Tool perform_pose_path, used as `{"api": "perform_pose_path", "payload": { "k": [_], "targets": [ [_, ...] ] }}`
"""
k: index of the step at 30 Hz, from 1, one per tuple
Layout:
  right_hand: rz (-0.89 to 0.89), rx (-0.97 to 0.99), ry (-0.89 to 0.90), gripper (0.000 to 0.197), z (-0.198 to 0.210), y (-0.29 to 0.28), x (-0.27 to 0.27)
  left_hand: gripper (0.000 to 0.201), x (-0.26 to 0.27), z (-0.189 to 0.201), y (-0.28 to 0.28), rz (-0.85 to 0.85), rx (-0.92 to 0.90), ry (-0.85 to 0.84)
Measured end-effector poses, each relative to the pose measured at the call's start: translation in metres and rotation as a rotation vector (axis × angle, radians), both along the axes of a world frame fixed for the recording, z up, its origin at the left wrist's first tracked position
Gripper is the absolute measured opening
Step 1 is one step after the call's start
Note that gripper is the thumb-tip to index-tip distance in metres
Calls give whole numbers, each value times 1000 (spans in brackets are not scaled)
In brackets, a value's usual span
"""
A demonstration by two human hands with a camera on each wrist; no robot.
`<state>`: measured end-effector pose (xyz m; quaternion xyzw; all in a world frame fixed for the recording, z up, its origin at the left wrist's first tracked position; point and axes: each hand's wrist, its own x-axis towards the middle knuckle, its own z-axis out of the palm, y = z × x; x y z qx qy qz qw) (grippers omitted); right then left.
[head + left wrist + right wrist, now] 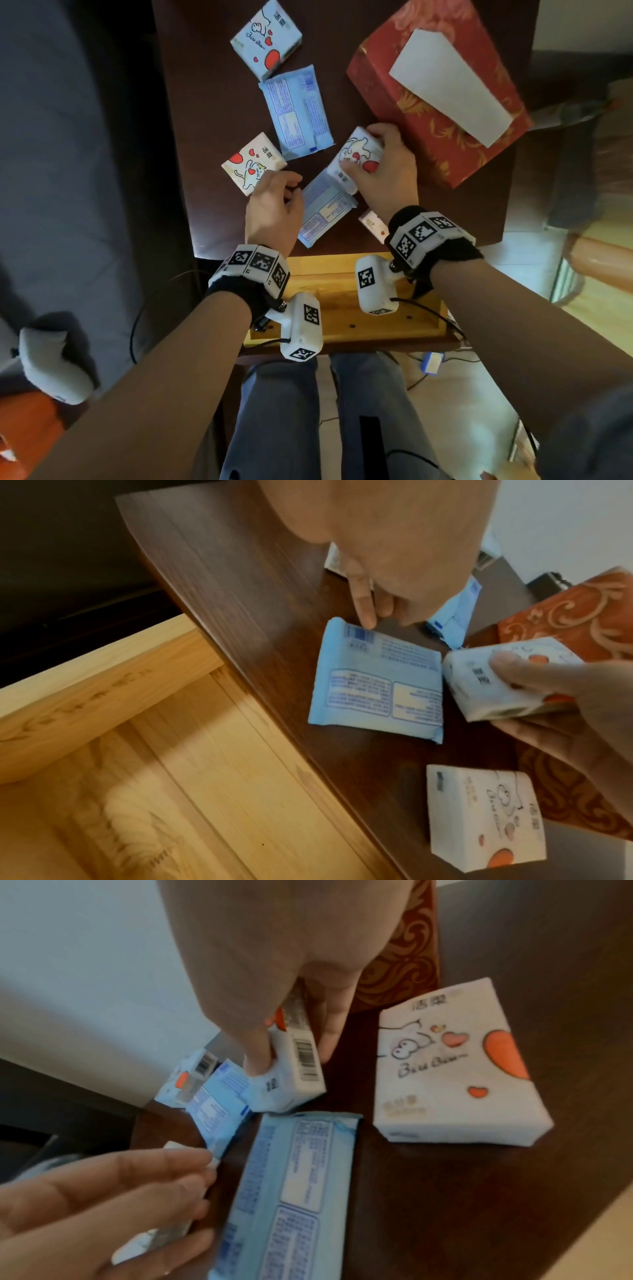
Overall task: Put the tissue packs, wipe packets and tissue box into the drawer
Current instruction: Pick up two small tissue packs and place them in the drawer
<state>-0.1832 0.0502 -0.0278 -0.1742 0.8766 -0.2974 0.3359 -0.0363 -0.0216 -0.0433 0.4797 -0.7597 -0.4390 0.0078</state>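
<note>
On the dark wooden table top (212,144), my right hand (361,149) grips a white heart-print tissue pack (368,164) (291,1080), raised at an angle beside the red tissue box (438,89). My left hand (291,186) hovers with its fingers pointing down. Its index fingertip (365,618) touches the far edge of the near blue wipe packet (323,209) (377,685). A second wipe packet (296,109) lies further back. Other tissue packs lie at the back (265,37), by my left hand (251,162) and under my right wrist (373,224) (479,818). The light wooden drawer (342,308) (171,777) stands open below the table's front edge.
A folded white tissue (448,85) sticks out of the tissue box. A grey cushioned surface (68,171) runs along the left of the table. My legs (308,411) are under the drawer, and cables and a small blue-white device (433,363) lie on the floor at the right.
</note>
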Motion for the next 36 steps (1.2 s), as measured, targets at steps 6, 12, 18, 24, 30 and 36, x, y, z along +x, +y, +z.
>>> {"api": "perform_pose_path", "payload": {
  "k": [6,12,18,24,30,36],
  "targets": [
    [146,-285,10,27,13,-14,-3,42,-33,24,-8,399,641,219],
    [403,-344,-76,28,9,-18,-1,33,-52,26,-21,598,833,344],
    [174,-226,-343,66,3,-13,-5,23,-46,18,-25,522,779,327],
    [4,-236,-512,41,-8,-28,-16,21,-46,14,-34,397,561,235],
    [-226,-247,-593,28,-21,-51,-24,21,-55,2,-65,311,1,179],
    [-336,-301,-616,16,-34,-59,-22,51,-62,-18,-89,324,-223,119]
  ]
}}
